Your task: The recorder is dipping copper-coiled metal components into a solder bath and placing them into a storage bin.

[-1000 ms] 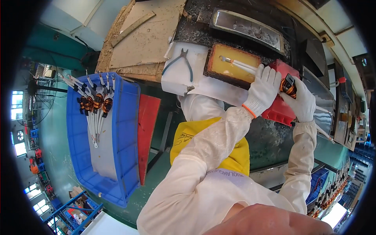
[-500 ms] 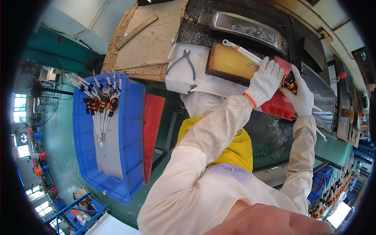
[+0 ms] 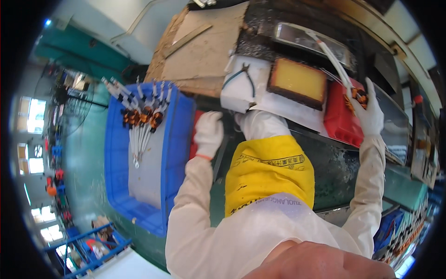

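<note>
In my right hand [image 3: 371,114], gloved in white, is a copper-wound coil [image 3: 357,96] with long white leads [image 3: 335,60] ending in lugs. The leads slant up to the left across the workbench, and the coil is over a red plastic bin [image 3: 343,114]. My left hand [image 3: 208,132], also gloved, has its fingers curled in with nothing visible in them. It is just right of a big blue crate [image 3: 178,153], above a red board [image 3: 194,139]. Several similar coils [image 3: 141,117] with white leads lie together on the crate's far end.
On the bench are a yellow block in a dark frame [image 3: 299,81], pliers with teal handles [image 3: 241,81] on a white surface, and a rectangular metal tray [image 3: 311,42]. A wooden board with a loose strip [image 3: 188,41] lies farther left. A fan [image 3: 60,95] stands beyond the crate.
My left hand has left the bench and swung left toward the blue crate. The coil stays in my right hand, its leads now tilted more steeply upward. The view has shifted.
</note>
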`<state>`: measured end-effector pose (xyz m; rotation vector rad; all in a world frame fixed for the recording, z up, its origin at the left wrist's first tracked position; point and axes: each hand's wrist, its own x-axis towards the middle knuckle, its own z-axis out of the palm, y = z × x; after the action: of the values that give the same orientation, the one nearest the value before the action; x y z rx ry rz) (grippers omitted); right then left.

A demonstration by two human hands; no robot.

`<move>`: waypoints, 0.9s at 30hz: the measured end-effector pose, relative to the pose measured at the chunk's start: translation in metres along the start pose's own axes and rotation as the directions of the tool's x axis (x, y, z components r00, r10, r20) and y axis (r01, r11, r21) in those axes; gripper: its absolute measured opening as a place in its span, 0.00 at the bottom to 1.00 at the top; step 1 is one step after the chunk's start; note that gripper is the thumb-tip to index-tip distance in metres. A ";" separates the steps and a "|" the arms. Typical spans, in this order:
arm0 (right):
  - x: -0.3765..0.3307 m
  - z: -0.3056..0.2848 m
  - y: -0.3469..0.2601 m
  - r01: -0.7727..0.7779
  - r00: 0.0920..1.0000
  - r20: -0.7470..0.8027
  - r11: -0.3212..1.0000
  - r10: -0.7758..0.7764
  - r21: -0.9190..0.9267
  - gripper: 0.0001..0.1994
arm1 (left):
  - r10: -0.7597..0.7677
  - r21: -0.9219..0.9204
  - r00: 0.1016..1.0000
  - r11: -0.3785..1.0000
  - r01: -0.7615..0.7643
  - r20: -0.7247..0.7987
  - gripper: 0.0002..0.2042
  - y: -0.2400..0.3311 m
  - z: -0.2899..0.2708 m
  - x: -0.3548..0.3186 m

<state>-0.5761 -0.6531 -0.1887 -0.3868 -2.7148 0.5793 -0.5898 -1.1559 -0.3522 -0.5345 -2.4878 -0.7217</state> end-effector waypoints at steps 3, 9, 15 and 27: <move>0.010 0.001 -0.004 -0.021 1.000 -0.005 0.995 0.021 -0.099 0.41 | -0.144 0.215 0.973 0.971 0.104 0.183 0.24 -0.044 0.000 -0.044; 0.029 0.006 -0.012 -0.085 0.996 0.005 0.982 0.087 -0.169 0.42 | -0.171 0.291 0.950 0.952 0.091 0.262 0.37 -0.068 0.016 -0.091; 0.051 0.009 -0.019 -0.069 0.997 0.028 0.978 0.076 -0.197 0.43 | -0.185 0.292 0.955 0.950 0.114 0.230 0.35 -0.066 0.015 -0.088; 0.072 0.012 -0.028 -0.031 0.990 0.123 0.946 0.074 -0.323 0.43 | -0.219 0.279 0.946 0.949 0.150 0.238 0.34 -0.065 0.012 -0.087</move>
<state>-0.6511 -0.6582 -0.1675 -0.5192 -2.9420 0.1777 -0.5560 -1.2196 -0.4346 -0.3193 -2.8582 -0.4011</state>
